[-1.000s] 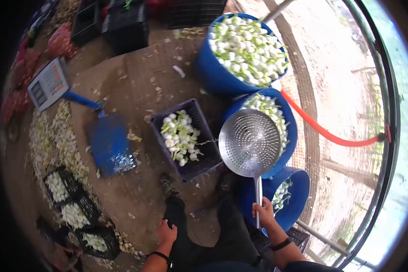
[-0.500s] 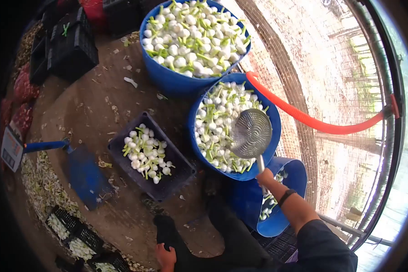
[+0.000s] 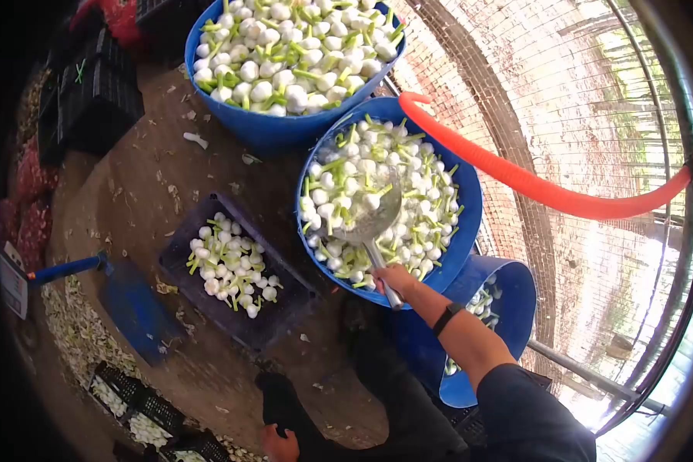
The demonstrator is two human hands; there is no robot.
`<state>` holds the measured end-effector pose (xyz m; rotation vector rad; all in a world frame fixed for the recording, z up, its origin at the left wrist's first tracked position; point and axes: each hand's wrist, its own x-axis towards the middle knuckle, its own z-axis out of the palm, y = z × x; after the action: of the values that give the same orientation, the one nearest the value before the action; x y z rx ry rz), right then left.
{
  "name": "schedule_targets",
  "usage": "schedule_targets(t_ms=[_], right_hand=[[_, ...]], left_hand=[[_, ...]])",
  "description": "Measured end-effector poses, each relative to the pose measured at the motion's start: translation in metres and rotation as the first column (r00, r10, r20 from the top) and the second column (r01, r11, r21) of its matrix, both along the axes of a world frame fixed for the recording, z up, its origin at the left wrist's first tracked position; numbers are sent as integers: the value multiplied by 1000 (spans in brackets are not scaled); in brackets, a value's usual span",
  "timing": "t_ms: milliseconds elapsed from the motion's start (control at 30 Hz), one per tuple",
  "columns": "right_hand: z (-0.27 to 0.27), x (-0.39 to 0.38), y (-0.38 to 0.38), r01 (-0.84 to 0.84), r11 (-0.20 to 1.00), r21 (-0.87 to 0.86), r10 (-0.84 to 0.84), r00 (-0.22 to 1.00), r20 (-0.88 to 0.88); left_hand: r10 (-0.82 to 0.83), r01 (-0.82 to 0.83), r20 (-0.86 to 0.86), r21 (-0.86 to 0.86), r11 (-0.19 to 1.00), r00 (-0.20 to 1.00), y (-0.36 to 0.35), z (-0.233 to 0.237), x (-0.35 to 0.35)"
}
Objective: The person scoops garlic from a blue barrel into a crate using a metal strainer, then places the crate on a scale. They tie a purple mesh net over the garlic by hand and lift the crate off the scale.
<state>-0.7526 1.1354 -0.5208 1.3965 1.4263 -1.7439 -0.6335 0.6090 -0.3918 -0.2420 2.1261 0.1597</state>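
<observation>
My right hand (image 3: pixel 396 283) is closed around the handle of a metal skimmer (image 3: pixel 377 223). The skimmer's round, perforated bowl dips among white, garlic-like bulbs with short green stems (image 3: pixel 427 208), some of them lying in or over it. These bulbs fill much of a blue tub (image 3: pixel 470 200), with water showing between them. My left hand (image 3: pixel 279 444) rests on my leg by the knee, thumb apart from the fingers and nothing visible in it. A dark plastic crate (image 3: pixel 285 312) with a smaller heap of the same bulbs (image 3: pixel 231 266) sits on the floor left of the tub.
Behind stands a fuller blue tub (image 3: pixel 273 127); a tilted blue barrel (image 3: pixel 520 308) is at the right. An orange hose (image 3: pixel 531 189) reaches over the middle tub's edge. A blue platform scale (image 3: pixel 138 308), black crates (image 3: pixel 100 100) and wire mesh (image 3: pixel 500 77) surround the area.
My right hand has swung the skimmer left and lowered it into the bulbs; its bowl was bare above them before. The view has shifted slightly. My left hand stays on my leg.
</observation>
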Motion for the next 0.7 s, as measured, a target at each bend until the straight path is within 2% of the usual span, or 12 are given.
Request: schedule_targets(t_ms=[133, 167, 233, 467, 500, 533, 633, 700], right_hand=[[35, 67, 4, 31, 997, -67, -34, 998, -47], [46, 78, 5, 21, 997, -70, -25, 998, -52], [66, 98, 6, 58, 996, -75, -59, 998, -23], [123, 135, 6, 107, 992, -66, -116, 981, -157], [132, 137, 7, 105, 992, -63, -115, 979, -169], [146, 138, 5, 106, 994, -35, -111, 977, -183], [188, 139, -1, 94, 995, 18, -88, 974, -207], [212, 141, -5, 32, 989, 141, -9, 987, -162]], left_hand=[[-111, 112, -57, 15, 994, 992, 0, 1, 2], [-102, 103, -62, 11, 995, 993, 4, 0, 0], [27, -27, -2, -165, 986, 1000, 11, -6, -9], [-73, 63, -94, -108, 992, 993, 9, 4, -24], [-135, 125, -119, -91, 988, 984, 5, 5, -23], [-197, 187, -141, -78, 979, 970, 1, 7, -23], [-226, 216, -151, -77, 973, 962, 5, 20, -30], [-202, 196, -187, -49, 979, 962, -2, 11, -22]])
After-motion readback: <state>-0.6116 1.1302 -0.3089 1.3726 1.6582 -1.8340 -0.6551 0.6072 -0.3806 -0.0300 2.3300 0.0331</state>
